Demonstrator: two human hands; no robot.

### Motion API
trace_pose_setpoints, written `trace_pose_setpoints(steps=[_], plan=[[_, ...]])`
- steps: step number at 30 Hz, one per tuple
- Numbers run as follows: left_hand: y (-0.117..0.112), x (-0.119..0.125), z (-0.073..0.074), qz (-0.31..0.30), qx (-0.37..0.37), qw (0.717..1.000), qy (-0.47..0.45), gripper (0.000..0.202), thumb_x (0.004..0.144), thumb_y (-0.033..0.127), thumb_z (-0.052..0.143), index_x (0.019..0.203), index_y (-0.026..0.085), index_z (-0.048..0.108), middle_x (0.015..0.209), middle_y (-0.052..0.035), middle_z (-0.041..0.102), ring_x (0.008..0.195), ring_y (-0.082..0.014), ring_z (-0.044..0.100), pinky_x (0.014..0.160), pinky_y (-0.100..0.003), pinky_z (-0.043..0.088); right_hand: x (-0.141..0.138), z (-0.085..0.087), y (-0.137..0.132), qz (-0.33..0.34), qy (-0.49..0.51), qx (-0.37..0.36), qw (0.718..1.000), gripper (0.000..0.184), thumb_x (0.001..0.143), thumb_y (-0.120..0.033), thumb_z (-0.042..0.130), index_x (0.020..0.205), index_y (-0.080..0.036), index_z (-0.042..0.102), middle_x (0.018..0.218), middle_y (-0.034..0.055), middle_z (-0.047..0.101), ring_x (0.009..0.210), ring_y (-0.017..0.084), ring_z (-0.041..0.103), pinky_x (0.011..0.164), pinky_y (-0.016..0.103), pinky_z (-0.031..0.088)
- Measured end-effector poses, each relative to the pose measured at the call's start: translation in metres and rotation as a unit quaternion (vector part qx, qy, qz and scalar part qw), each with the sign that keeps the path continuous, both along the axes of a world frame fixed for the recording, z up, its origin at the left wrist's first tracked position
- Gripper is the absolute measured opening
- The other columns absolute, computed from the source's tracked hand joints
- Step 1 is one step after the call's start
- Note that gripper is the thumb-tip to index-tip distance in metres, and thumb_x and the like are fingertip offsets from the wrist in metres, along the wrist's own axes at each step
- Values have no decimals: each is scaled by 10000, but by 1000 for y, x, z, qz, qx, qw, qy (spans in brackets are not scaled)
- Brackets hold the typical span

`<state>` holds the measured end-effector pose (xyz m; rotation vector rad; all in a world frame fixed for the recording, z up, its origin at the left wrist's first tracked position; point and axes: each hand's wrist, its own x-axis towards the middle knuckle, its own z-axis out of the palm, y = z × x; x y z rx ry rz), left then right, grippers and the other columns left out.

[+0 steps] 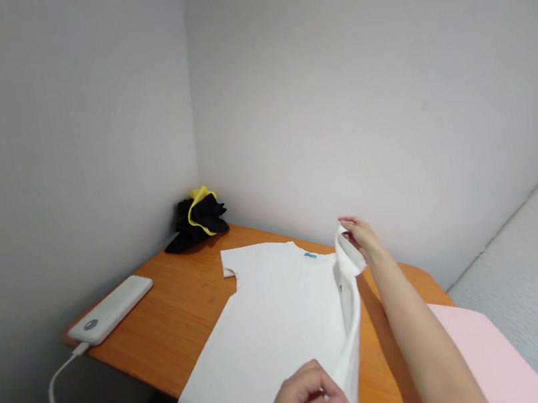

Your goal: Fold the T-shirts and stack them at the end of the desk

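Observation:
A white T-shirt point(279, 307) lies spread over the wooden table, its collar with a small teal label toward the far edge and its hem hanging over the near edge. At the far right, my right hand point(359, 234) pinches the shirt's right sleeve and shoulder, lifted off the tabletop. Low in the view, my left hand point(312, 402) is closed on the shirt's right side near the hem. Between my hands the right edge of the cloth is raised and folding inward. The left sleeve rests flat.
A white power bank point(112, 309) with a white cable point(53, 395) lies at the table's left edge. Black and yellow cloth point(200, 215) is bunched in the far corner. A pink sheet point(488, 350) is at the right of the orange-brown table point(179, 316), and walls stand behind.

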<state>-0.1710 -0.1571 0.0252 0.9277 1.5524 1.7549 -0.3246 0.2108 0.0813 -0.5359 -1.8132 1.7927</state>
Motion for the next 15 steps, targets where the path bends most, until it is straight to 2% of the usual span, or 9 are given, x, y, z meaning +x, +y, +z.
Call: trace_pose_setpoints(steps=[2,4,6,8,10,12,15], plan=[[-42,-18,7,85,-10,996,5,487,842,649,514,743,181,604,764,-1,478,692,-122,446,645,-228,361,-49,7,-41,30,-3,-13,999,172,793,-200,657,959,-184,615,621,-47,536,512,79,513,481,176,443],[-83,-34,2,163,-47,985,-11,438,850,635,517,802,205,579,706,29,423,660,-117,412,600,-207,366,-94,3,-85,59,-16,-30,998,146,863,-211,637,998,-161,609,728,-21,588,611,90,574,563,197,503],[-117,-47,-17,218,-90,971,-47,446,813,665,547,915,232,574,679,49,363,599,-109,360,499,-185,352,-129,-12,-130,85,-43,-50,994,194,924,-274,603,1064,-140,597,886,17,625,716,114,611,630,251,541],[-143,-56,-45,248,-123,958,-71,533,752,704,589,1020,244,561,698,50,380,571,-109,368,429,-179,352,-150,-35,-169,103,-72,-69,990,257,944,-324,584,1119,-137,587,1016,49,625,811,142,626,691,303,558],[-157,-60,-73,278,-137,948,-67,600,711,726,613,1053,237,553,738,37,437,562,-109,415,413,-187,374,-159,-59,-199,110,-96,-84,986,287,942,-339,586,1152,-144,582,1081,64,616,873,162,627,738,334,561],[-162,-61,-92,307,-136,940,-57,600,718,736,597,1041,233,549,733,36,450,540,-105,425,405,-188,370,-159,-79,-216,109,-111,-93,983,299,941,-342,587,1168,-147,577,1104,69,611,898,171,626,757,347,560],[-158,-60,-99,320,-100,940,-60,559,739,734,580,993,239,528,683,53,397,531,-100,402,404,-177,331,-158,-89,-217,97,-121,-95,983,298,942,-340,585,1170,-147,574,1096,67,612,886,168,626,747,341,560]])
